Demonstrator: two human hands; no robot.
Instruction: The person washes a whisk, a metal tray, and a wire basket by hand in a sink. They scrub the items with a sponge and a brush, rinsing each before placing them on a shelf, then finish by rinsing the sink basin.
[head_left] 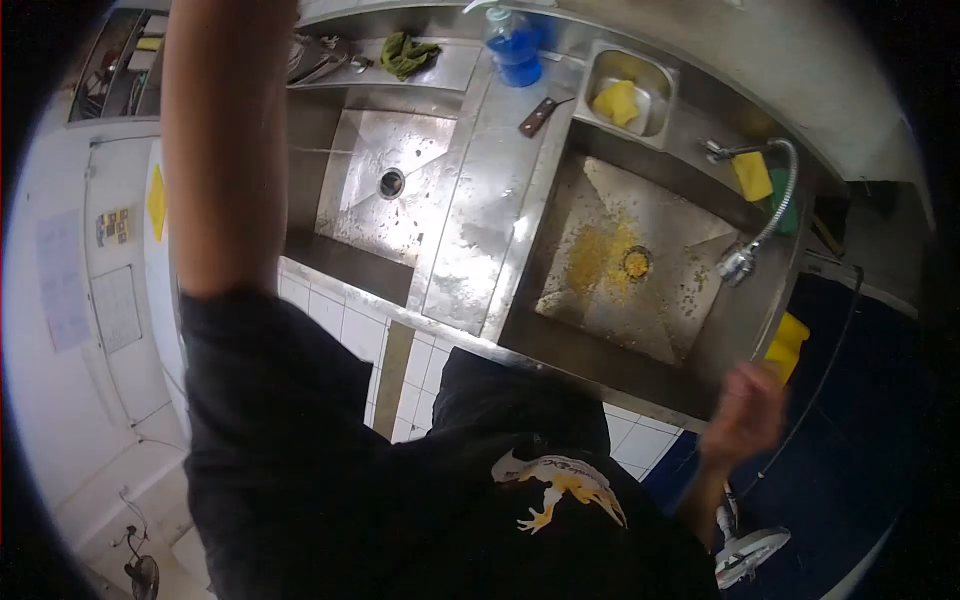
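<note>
My left arm (225, 160) reaches up past the top edge of the head view, and the hand itself is out of sight. My right hand (745, 412) is blurred beside the front right corner of the steel sink counter, with its fingers seemingly curled. Whether anything lies in it does not show. Nearest to it are the right sink basin (540, 345) and a yellow object (787, 345) at the counter's right side. Yellow food scraps (605, 260) are scattered around that basin's drain. A hose faucet (738, 265) hangs over its right side.
The left basin (350, 190) is wet with dark specks. Along the back are a green cloth (405, 56), a blue soap bottle (515, 55), a dark-handled scraper (540, 117) and a small basin (658, 100) holding a yellow cloth (617, 102). Another yellow cloth (752, 176) hangs by the faucet.
</note>
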